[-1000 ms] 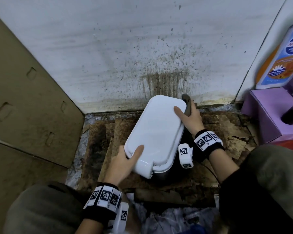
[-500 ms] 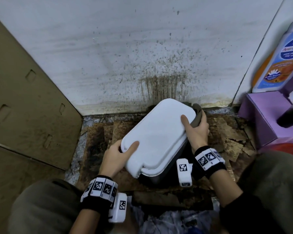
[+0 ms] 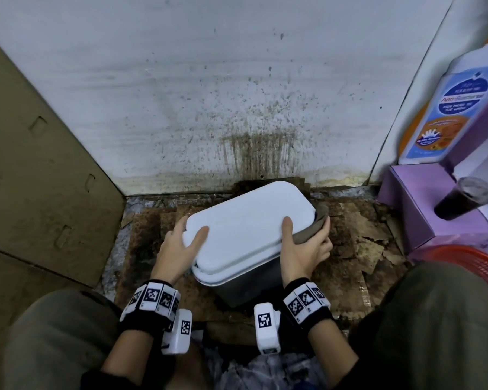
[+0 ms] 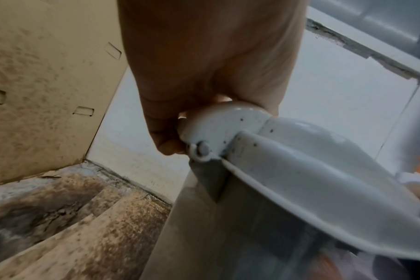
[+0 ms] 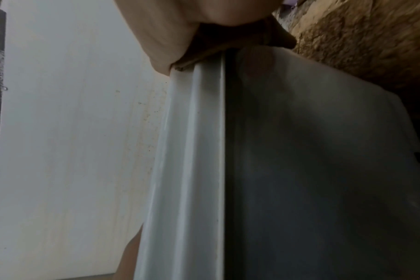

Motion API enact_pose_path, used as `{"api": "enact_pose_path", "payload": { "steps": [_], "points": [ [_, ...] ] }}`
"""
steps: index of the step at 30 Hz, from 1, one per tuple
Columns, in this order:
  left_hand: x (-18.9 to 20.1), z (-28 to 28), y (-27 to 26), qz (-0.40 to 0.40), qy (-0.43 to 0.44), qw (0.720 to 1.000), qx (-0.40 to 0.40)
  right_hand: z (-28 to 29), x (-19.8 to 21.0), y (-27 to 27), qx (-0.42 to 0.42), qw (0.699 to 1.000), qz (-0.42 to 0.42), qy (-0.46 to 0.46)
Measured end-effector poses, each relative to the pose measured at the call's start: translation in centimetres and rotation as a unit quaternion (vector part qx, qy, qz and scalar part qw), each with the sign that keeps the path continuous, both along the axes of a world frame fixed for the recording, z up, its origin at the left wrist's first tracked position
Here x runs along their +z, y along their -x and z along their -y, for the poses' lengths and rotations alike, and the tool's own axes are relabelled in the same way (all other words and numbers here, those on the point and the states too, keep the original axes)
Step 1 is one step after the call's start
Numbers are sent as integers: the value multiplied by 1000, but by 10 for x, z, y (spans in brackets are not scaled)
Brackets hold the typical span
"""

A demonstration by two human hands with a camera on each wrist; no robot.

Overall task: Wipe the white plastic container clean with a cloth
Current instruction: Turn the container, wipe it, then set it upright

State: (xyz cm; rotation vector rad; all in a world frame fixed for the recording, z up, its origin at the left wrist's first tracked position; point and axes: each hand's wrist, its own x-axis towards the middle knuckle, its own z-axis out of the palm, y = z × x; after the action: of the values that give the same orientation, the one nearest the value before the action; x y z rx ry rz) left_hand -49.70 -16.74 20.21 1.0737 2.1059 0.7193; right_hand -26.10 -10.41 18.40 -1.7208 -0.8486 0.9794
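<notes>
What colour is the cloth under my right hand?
Greyish brown cloth, pressed against the container's side; the head view shows it best.

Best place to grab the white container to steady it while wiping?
Probably the white container's lid rim at a corner, from the side. The left hand grips the hinge corner, thumb on the lid; the right hand holds the cloth against the opposite edge.

White plastic container [image 3: 248, 235] with closed, glossy lid, tilted over stained floor near the spattered wall; dark specks dotting its hinge corner. Grey-brown cloth [image 3: 313, 229] bunched against its right rim.
</notes>
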Motion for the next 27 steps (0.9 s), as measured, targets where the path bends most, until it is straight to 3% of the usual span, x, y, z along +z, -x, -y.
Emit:
{"api": "enact_pose_path", "payload": {
  "steps": [7,20,27],
  "points": [
    [9,9,-12,-5,27,1000,13,-11,4,-6,28,999,35,30],
    [6,23,-8,6,62,998,5,-66,14,-49,217,976,-13,25],
    [8,18,-2,-4,45,999,-18,-51,15,-52,169,985,-12,-14]
  ]
}}
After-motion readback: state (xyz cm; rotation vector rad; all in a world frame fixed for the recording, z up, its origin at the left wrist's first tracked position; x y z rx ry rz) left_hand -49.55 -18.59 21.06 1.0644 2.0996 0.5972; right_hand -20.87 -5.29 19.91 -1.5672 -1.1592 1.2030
